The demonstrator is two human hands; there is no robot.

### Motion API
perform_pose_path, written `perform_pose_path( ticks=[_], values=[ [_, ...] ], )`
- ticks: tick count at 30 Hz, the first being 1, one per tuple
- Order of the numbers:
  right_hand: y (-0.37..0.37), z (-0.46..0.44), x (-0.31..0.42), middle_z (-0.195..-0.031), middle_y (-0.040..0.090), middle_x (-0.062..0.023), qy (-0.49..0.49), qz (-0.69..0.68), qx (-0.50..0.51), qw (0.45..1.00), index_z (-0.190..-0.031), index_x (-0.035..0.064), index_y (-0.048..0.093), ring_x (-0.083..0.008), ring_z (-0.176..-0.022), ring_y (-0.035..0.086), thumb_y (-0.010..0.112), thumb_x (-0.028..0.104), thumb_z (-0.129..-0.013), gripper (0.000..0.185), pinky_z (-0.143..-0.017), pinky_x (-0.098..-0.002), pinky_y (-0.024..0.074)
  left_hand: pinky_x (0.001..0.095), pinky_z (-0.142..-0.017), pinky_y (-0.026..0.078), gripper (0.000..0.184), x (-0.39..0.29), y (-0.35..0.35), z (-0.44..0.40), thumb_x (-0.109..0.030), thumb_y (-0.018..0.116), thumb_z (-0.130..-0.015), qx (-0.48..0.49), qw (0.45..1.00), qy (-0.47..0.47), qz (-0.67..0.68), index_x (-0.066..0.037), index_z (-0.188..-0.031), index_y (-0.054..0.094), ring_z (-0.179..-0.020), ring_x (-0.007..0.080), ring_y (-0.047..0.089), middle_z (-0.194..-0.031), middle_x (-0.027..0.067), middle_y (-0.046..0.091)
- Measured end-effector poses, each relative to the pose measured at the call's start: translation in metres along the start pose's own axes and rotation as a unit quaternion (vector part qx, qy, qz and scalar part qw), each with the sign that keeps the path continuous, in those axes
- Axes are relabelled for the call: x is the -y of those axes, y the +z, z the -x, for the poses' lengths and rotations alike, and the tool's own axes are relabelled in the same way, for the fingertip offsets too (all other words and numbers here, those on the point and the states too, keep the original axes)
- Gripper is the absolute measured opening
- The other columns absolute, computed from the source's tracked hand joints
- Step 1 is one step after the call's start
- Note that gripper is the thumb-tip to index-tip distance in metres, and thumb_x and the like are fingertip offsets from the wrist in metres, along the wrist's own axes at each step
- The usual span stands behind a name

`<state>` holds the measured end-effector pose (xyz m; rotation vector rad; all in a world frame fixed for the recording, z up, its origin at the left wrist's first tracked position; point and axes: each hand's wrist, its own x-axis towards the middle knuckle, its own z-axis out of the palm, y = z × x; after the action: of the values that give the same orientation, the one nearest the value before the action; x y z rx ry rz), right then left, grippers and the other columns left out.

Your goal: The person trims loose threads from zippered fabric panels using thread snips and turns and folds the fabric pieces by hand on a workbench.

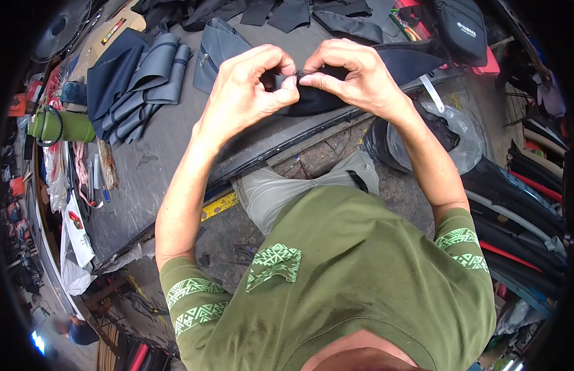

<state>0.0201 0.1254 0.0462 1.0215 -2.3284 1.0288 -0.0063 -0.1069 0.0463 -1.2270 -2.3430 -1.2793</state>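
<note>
A piece of black fabric (pixel 407 65) is held up near the edge of the dark worktable (pixel 176 133). My left hand (pixel 253 77) and my right hand (pixel 355 74) pinch its edge between thumb and forefinger, with the fingertips almost touching. From there the fabric trails to the right past my right hand. What exactly lies between the fingertips is too small to make out. Just behind my left hand is a grey fabric piece with a zipper (pixel 216 49). Folded dark grey and navy fabric pieces (pixel 142 77) lie farther left on the table.
More dark fabric pieces (pixel 290 15) lie along the far side. A black Yamaha bag (pixel 461 31) is at the back right. A green bottle (pixel 71 126) and pens (pixel 102 182) are at the left. A plastic-lined bin (pixel 469 136) stands below right, near material rolls (pixel 522 232).
</note>
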Motion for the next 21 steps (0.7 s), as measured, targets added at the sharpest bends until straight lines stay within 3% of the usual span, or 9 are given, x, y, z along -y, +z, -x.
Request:
perform_pose_path(
  ticks=[4,11,14,21],
  values=[
    [-0.0010,0.0023,0.0026,-0.086,0.072,-0.0058,-0.002,0.019,0.011,1.000,-0.090,0.0028,0.072,-0.0226,-0.082,0.069,0.086,0.014,-0.081,0.020,-0.075,-0.0354,0.0534,0.0290,-0.066,0.052,0.014,-0.0049,0.0016,0.0062,-0.005,0.075,-0.079,-0.015,1.000,0.012,-0.004,-0.002,-0.089,0.066,-0.071,0.0162,0.065,-0.082,0.0054,0.066],
    [-0.0001,0.0037,0.0024,-0.084,0.068,-0.0061,-0.004,-0.007,0.010,1.000,-0.091,0.0050,0.070,-0.0256,-0.080,0.067,0.082,0.019,-0.085,0.019,-0.074,-0.0361,0.0516,0.0290,-0.061,0.054,0.016,-0.0031,-0.0014,0.0077,-0.007,0.077,-0.082,0.004,1.000,0.028,-0.001,-0.001,-0.091,0.065,-0.067,0.0138,0.065,-0.083,0.0058,0.066],
    [0.0001,0.0036,0.0029,-0.084,0.068,-0.0062,-0.004,-0.007,0.006,1.000,-0.091,0.0049,0.070,-0.0254,-0.079,0.067,0.082,0.019,-0.085,0.019,-0.074,-0.0360,0.0518,0.0290,-0.065,0.052,0.014,-0.0082,-0.0010,0.0065,-0.003,0.075,-0.079,-0.008,1.000,0.014,-0.008,-0.003,-0.089,0.065,-0.072,0.0160,0.066,-0.082,0.0052,0.067],
    [-0.0006,0.0021,0.0059,-0.085,0.069,-0.0065,0.012,-0.010,0.000,1.000,-0.090,0.0043,0.070,-0.0258,-0.080,0.068,0.082,0.019,-0.084,0.020,-0.074,-0.0362,0.0523,0.0297,-0.061,0.051,0.016,-0.0078,-0.0015,0.0051,-0.010,0.076,-0.083,0.000,1.000,-0.011,0.000,-0.001,-0.089,0.065,-0.066,0.0150,0.061,-0.081,0.0056,0.065]
  ],
)
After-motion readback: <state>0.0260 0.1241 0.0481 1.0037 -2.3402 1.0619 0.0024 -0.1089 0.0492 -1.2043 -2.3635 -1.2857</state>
